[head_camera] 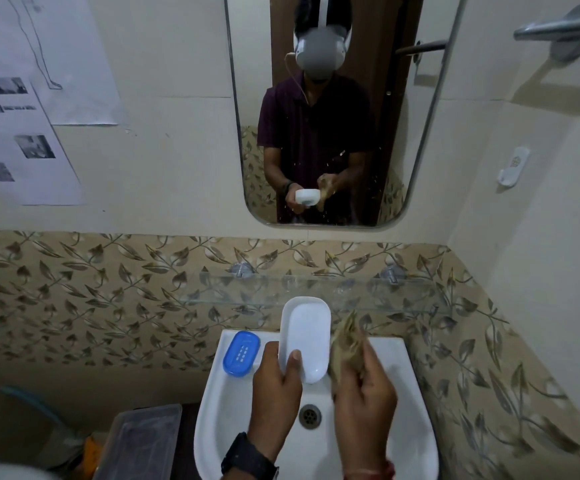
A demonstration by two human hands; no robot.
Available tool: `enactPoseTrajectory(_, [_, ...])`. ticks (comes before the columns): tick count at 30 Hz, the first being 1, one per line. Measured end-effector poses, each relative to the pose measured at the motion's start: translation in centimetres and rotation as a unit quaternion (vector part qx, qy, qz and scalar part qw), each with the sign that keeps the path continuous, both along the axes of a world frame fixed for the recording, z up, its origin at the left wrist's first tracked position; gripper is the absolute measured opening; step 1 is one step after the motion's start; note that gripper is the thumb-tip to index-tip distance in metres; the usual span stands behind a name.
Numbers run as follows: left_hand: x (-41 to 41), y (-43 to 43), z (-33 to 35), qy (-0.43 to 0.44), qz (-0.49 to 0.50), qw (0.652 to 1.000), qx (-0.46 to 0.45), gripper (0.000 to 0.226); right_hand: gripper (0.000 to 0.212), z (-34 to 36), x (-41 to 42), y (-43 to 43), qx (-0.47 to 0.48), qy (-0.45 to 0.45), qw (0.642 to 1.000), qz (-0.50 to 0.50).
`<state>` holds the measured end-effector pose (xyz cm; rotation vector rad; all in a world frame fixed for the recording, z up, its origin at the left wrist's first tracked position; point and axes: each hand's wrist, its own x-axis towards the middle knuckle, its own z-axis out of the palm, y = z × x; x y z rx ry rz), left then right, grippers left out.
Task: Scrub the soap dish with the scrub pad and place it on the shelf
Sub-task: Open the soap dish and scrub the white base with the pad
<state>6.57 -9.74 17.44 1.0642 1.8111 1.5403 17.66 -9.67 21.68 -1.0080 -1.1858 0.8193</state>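
Above the white basin [219, 403], going from the left: printed papers [22, 133] are stuck to the wall tiles, and a clear plastic box [143, 434] sits low beside the basin. A blue soap tray [241, 353] lies on the basin's back left corner.

Next comes the left grip [274, 379], a black watch [247, 459] on its wrist. It is closed round the near end of the white soap dish [307, 337], thumb on the inner face and fingers behind. The dish is held up over the bowl with its hollow side toward the camera and its far end reaching up in front of the glass shelf [247, 289]. The drain [310, 416] shows below it.

The right grip [364, 393] has its fingers curled round the tan scrub pad [345, 348], which is blurred and sits just beside the dish's right edge; whether they touch cannot be told. A red thread [382, 471] circles that wrist.

The mirror [403, 133] hangs above the shelf. Farther right, a white hook [513, 166] and a metal towel bar [565, 27] are fixed to the side wall.
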Motion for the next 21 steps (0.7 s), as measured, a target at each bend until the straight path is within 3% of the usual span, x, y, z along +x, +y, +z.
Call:
enactPoseTrajectory(4, [0.4,-0.3,0.2,-0.017,-0.006,1.0,0.016,0.009,0.06,2.1,0.3,2.4,0.078,-0.049,0.996,0.002])
enactPoseTrajectory(7, [1.1,-0.7,1.3,-0.096,-0.051,0.993,0.049,0.016,0.056,1.0,-0.3,2.2,0.121,-0.101,0.985,0.066])
enactPoseTrajectory(10, [1.2,-1.1,1.8,-0.15,-0.091,0.983,0.061,0.022,0.06,0.1,-0.8,2.1,0.118,-0.123,0.984,0.054])
enactPoseTrajectory(13, [0.7,-1.3,2.4,-0.214,-0.132,0.965,0.077,0.044,0.072,0.2,-1.2,1.8,0.09,-0.13,0.987,0.035])
enactPoseTrajectory(18, [0.8,-1.7,3.5,-0.299,-0.204,0.926,0.105,0.06,0.039,0.9,-1.6,1.9,0.045,-0.143,0.987,0.064])
enactPoseTrajectory(21, [0.4,-1.5,3.9,-0.41,-0.202,0.877,0.148,0.06,0.039,1.3,-0.8,1.9,0.051,-0.203,0.967,0.148])
